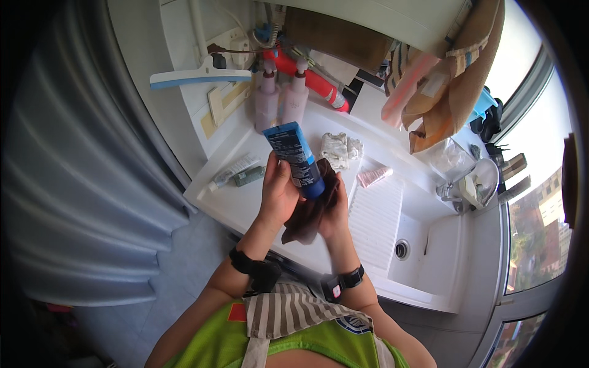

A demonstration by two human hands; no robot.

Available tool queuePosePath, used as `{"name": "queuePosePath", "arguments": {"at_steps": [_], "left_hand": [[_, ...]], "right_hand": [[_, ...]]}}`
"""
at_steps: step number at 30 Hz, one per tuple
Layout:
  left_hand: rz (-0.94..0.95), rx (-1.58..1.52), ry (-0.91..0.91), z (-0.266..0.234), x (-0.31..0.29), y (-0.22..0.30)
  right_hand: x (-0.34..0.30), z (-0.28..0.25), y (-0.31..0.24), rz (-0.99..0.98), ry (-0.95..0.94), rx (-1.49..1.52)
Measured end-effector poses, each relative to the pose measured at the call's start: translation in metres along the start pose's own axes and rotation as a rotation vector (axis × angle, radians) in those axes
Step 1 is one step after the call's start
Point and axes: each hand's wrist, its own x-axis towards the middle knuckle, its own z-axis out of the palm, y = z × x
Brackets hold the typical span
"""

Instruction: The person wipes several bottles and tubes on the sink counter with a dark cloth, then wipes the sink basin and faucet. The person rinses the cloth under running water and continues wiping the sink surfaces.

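Note:
My left hand (pixel 279 191) is closed around a dark blue squeeze tube (pixel 292 153), which is tilted with its flat light-blue end up and away from me and its cap end toward me. In my right hand (pixel 334 211) is a dark brown cloth (pixel 305 219), bunched against the cap end of the tube. Part of the cloth hangs below my hands, over the white counter (pixel 236 205). The fingers of my right hand are partly hidden behind the cloth.
Left on the counter lie a pale tube (pixel 236 168) and a grey-green item (pixel 250 176). Behind stand two pink pump bottles (pixel 267 104). A crumpled white cloth (pixel 336 151) and a pink tube (pixel 375 176) lie near the sink (pixel 423 279) with its ribbed washboard (pixel 374 214). Towels (pixel 457 80) hang above right.

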Motion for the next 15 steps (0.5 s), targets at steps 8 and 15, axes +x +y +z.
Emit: {"name": "queuePosePath", "arguments": {"at_steps": [8,15], "left_hand": [[-0.031,0.208,0.121,-0.012,0.01,-0.002],[-0.248,-0.046,0.009,-0.008,0.002,0.015]], "right_hand": [[-0.001,-0.005,0.005,-0.37,-0.007,-0.53],[0.014,-0.021,-0.013,-1.273,-0.278,-1.575]]}}
